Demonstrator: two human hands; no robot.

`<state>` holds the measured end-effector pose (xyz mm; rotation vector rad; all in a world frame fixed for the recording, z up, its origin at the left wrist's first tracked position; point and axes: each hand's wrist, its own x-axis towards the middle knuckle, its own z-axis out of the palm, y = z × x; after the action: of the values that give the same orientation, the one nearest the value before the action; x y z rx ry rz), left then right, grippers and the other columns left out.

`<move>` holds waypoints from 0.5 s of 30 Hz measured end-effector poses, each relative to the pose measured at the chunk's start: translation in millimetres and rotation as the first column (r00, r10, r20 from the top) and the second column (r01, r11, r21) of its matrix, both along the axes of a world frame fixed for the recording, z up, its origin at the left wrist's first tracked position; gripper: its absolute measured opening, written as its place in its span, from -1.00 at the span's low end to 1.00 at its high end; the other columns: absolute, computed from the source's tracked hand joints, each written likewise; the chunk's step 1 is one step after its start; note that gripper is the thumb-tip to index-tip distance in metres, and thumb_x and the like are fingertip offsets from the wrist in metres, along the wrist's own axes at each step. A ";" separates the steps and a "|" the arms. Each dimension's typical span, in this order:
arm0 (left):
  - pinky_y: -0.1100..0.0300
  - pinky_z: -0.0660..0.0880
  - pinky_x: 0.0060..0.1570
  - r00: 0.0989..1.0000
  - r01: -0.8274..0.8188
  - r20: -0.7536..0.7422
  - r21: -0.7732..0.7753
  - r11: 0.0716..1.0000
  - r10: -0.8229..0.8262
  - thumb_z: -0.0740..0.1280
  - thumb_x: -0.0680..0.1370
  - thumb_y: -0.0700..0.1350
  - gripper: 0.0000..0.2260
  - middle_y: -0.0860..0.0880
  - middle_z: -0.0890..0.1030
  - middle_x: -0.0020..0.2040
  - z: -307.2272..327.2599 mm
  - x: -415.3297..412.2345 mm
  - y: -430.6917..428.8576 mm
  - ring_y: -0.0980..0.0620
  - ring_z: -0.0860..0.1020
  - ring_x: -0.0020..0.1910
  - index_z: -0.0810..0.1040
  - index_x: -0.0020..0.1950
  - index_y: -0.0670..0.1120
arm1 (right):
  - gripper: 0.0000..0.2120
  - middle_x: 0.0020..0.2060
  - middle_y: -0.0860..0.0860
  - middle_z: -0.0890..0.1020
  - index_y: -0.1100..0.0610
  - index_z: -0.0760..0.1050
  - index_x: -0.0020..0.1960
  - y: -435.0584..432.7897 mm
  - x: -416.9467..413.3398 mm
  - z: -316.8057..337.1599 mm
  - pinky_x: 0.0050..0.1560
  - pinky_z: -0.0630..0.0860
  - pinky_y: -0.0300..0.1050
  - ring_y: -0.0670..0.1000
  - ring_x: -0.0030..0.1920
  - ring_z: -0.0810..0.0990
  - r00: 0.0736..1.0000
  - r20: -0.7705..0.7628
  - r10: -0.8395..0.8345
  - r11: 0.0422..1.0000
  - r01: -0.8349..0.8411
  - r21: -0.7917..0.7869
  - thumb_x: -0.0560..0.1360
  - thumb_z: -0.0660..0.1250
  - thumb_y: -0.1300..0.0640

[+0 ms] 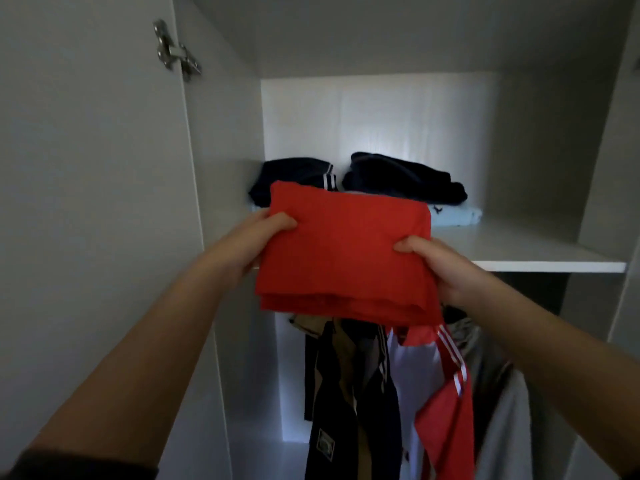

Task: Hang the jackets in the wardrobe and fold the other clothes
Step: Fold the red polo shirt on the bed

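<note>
A folded red garment [343,251] is held up in front of the wardrobe shelf [540,254]. My left hand [256,237] grips its left edge, thumb on top. My right hand [440,268] grips its right edge the same way. On the shelf behind lie two dark folded piles [294,174] [405,178], stacked on a light blue folded piece [457,216]. Below the shelf hang several jackets: a dark one [332,393], a red one with white stripes [446,403] and a grey one [509,427].
The wardrobe door [86,168] stands open on the left, with a metal hinge [176,51] near the top. The right half of the shelf is bare. The wardrobe's right wall [609,168] closes off that side.
</note>
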<state>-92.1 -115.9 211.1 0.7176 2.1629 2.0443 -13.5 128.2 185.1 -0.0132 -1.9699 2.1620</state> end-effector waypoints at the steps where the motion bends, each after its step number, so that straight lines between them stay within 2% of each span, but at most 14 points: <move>1: 0.18 0.52 -0.07 0.999 -0.017 -0.049 -0.036 0.999 0.016 0.32 0.51 -0.12 -0.86 -0.01 0.66 -0.05 19.8 -16.6 4.0 0.06 0.60 -0.11 0.53 0.05 -0.02 | -0.83 -0.17 0.05 0.70 0.12 0.54 0.05 3.1 -19.6 17.8 -0.12 0.62 -0.09 0.02 -0.17 0.68 0.999 -0.043 -0.021 0.999 0.023 0.045 0.50 0.27 0.28; 2: 0.21 0.52 -0.10 0.993 -0.048 -0.110 -0.075 0.996 0.039 0.30 0.52 -0.17 -0.85 -0.01 0.63 -0.01 38.1 -32.8 7.8 0.08 0.58 -0.11 0.51 0.08 -0.03 | -0.79 -0.11 0.05 0.69 0.10 0.54 0.06 6.1 -38.7 34.9 -0.06 0.59 -0.10 0.02 -0.12 0.66 0.995 -0.090 -0.034 0.994 0.043 0.096 0.49 0.28 0.31; 4: 0.36 0.51 -0.25 0.943 -0.132 -0.324 -0.151 0.980 0.077 0.32 0.49 -0.33 -0.72 -0.02 0.58 -0.03 64.8 -62.6 14.4 0.11 0.54 -0.16 0.45 0.15 -0.08 | -0.71 -0.03 0.04 0.64 0.11 0.52 0.10 13.1 -74.8 63.3 0.03 0.55 -0.12 -0.01 -0.04 0.61 0.976 -0.207 -0.068 0.964 0.118 0.240 0.45 0.30 0.40; 6: 0.44 0.46 -0.33 0.843 -0.226 -0.533 -0.222 0.948 0.076 0.38 0.39 -0.41 -0.65 -0.02 0.55 -0.14 72.1 -90.5 11.9 0.07 0.50 -0.22 0.43 0.04 -0.07 | -0.61 -0.06 0.02 0.61 0.17 0.49 0.17 19.5 -103.0 76.6 -0.01 0.54 -0.17 -0.04 -0.07 0.59 0.941 -0.324 -0.101 0.892 0.230 0.390 0.41 0.31 0.48; 8: 0.27 0.50 -0.24 0.778 -0.262 -0.628 -0.284 0.922 0.028 0.41 0.30 -0.33 -0.63 -0.02 0.53 -0.18 56.0 -112.5 0.5 0.03 0.51 -0.21 0.40 -0.04 0.02 | -0.58 -0.08 0.08 0.58 0.17 0.47 0.13 24.5 -119.0 66.7 -0.08 0.52 -0.16 0.00 -0.10 0.57 0.914 -0.402 -0.061 0.815 0.278 0.509 0.36 0.34 0.52; 10: 0.08 0.49 -0.03 0.728 -0.346 -0.684 -0.429 0.835 -0.049 0.37 0.32 -0.38 -0.57 -0.10 0.56 0.00 24.0 -124.7 -16.6 -0.07 0.55 -0.03 0.44 0.09 -0.02 | -0.61 -0.02 0.11 0.56 0.12 0.48 0.05 30.9 -126.0 36.6 0.03 0.50 -0.15 0.02 -0.03 0.55 0.898 -0.440 0.025 0.696 0.300 0.653 0.32 0.42 0.45; 12: 0.14 0.41 0.10 0.734 -0.428 -0.666 -0.604 0.672 -0.132 0.24 0.37 -0.48 -0.49 -0.06 0.49 0.18 -9.3 -128.8 -32.5 -0.04 0.47 0.18 0.45 0.25 -0.09 | -0.65 0.05 0.07 0.56 0.07 0.50 -0.02 41.0 -126.7 4.9 0.17 0.43 -0.23 0.00 0.07 0.53 0.917 -0.380 0.124 0.515 0.268 0.814 0.31 0.44 0.41; 13: 0.16 0.40 0.10 0.745 -0.425 -0.652 -0.623 0.656 -0.137 0.19 0.38 -0.51 -0.49 -0.03 0.47 0.18 -22.0 -128.1 -38.1 -0.01 0.45 0.19 0.47 0.23 -0.08 | -0.64 0.08 0.05 0.56 0.03 0.50 -0.05 44.9 -123.3 -6.7 0.17 0.40 -0.31 -0.04 0.09 0.53 0.938 -0.310 0.158 0.468 0.205 0.860 0.33 0.41 0.43; 15: 0.09 0.45 0.08 0.692 -0.428 -0.719 -0.481 0.765 -0.065 0.17 0.37 -0.51 -0.57 -0.03 0.51 0.08 -29.7 -123.5 -41.4 0.00 0.49 0.09 0.50 0.03 -0.05 | -0.67 0.15 0.01 0.53 0.02 0.52 -0.08 48.2 -115.1 -13.0 0.16 0.33 -0.47 -0.17 0.17 0.49 0.949 -0.227 0.218 0.487 0.096 0.868 0.37 0.36 0.44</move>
<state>-215.6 -157.2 181.4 1.3524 3.1934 0.9582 -128.5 176.4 172.1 0.5363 -2.6185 0.8218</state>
